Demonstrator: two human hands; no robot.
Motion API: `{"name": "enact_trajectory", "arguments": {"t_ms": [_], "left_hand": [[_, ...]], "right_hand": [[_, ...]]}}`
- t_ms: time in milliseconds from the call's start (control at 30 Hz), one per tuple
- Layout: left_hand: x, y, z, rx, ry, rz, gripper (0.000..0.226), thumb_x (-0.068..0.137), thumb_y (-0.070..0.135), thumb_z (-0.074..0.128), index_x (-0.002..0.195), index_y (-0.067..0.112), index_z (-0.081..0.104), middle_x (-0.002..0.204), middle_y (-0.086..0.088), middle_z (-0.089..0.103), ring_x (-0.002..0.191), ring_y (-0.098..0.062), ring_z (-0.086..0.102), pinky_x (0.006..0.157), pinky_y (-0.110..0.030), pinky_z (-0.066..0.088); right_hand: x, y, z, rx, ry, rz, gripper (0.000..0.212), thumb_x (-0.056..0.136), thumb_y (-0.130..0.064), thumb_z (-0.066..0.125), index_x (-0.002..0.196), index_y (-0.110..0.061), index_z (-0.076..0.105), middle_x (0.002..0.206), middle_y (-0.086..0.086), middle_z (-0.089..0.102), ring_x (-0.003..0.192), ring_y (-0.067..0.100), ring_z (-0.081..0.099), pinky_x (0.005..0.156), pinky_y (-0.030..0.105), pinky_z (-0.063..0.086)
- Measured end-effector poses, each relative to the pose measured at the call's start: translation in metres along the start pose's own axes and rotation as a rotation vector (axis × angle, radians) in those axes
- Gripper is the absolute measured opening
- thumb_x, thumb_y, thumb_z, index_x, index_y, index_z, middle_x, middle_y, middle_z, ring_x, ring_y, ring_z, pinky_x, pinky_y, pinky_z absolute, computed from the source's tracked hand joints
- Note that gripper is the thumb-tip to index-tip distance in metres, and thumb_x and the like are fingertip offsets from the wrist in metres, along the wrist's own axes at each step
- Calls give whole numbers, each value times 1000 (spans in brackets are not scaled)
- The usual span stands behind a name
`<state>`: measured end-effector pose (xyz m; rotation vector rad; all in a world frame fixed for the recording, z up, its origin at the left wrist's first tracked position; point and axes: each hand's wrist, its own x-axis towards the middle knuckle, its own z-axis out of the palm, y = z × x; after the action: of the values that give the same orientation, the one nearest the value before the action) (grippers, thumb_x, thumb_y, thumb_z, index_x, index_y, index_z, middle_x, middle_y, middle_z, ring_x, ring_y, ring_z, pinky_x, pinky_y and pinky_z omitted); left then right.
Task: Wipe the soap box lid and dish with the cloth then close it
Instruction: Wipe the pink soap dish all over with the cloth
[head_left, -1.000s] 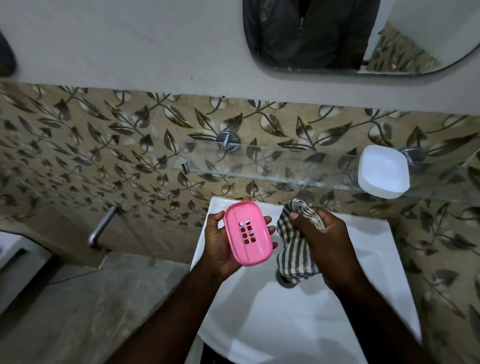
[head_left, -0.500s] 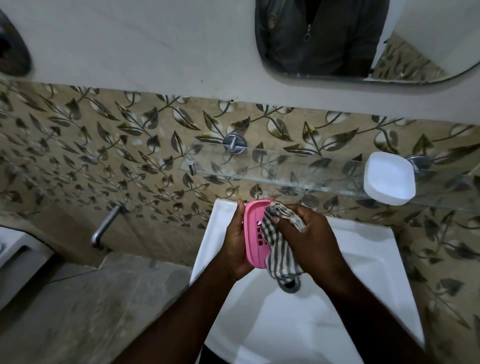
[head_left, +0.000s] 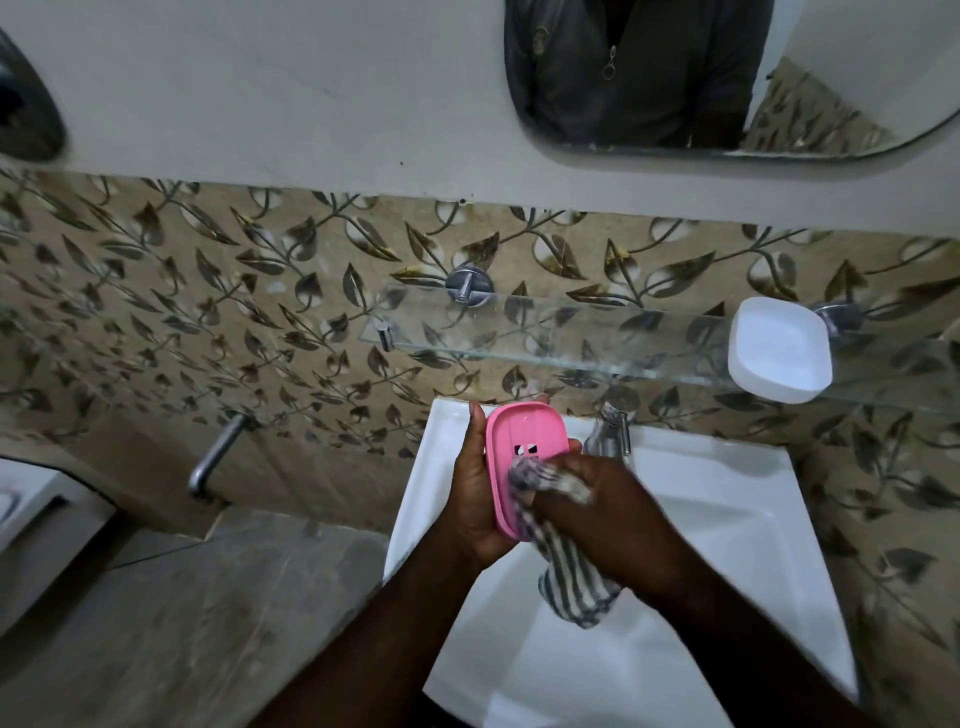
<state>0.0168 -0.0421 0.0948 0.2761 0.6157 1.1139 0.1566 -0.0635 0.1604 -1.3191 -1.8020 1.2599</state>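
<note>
Dish (head_left: 524, 439), pink with slots in its floor, is standing nearly on edge above the sink (head_left: 737, 499), its inner face turning toward the camera. Left hand (head_left: 475, 493) is grasping it from behind, with the thumb lying along the left rim and the fingertips curling over the far and right edges; the palm is hiding the dish's back. Right hand (head_left: 623, 525) is clenching the striped cloth (head_left: 571, 577) and pressing a bunched part of it against the dish's lower half. This bunch is covering most of the slots, and the right fingers are largely buried in fabric and motion blur, so their exact lie cannot be told. The cloth's loose end is hanging below the right wrist over the basin. Lid (head_left: 779, 348), white, is resting apart on the glass shelf (head_left: 571, 332), well right of the dish. Tap (head_left: 610, 428) is partly hiding behind the right hand. Mirror (head_left: 857, 67) is running off the top edge, showing only a dark zipped jacket.
</note>
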Motion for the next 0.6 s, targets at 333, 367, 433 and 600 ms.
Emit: {"name": "enact_trajectory", "arguments": {"t_ms": [333,367,433,600], "left_hand": [[-7,0,14,-39,-80,-22,91,78,83,28,112,11,73,119,-18,68,105,-33,66,93,-46,51],[-8,-2,18,-33,-90,-3,86,75,81,40,116,12,71,122,-19,66,110,-34,64,97,-48,47],[-8,-6,23,-4,-113,30,86,63,73,67,123,10,66,127,-19,63,115,-34,60,107,-49,38],[-9,-6,29,28,-103,15,79,64,67,70,117,9,68,105,-17,70,99,-28,66,98,-38,47]], "right_hand": [[-3,-18,-28,130,195,-6,6,85,-22,72,89,-17,71,79,0,75,74,17,72,75,44,58],[-1,-19,-24,70,225,-24,7,85,-25,71,89,-19,72,78,-2,75,73,14,71,74,42,58],[3,-23,-15,-88,314,-73,12,86,-31,69,92,-22,73,80,-5,75,74,10,69,72,36,57],[3,-30,17,-328,275,-103,44,77,-55,41,94,-24,68,80,0,72,74,19,67,67,36,54]]}}
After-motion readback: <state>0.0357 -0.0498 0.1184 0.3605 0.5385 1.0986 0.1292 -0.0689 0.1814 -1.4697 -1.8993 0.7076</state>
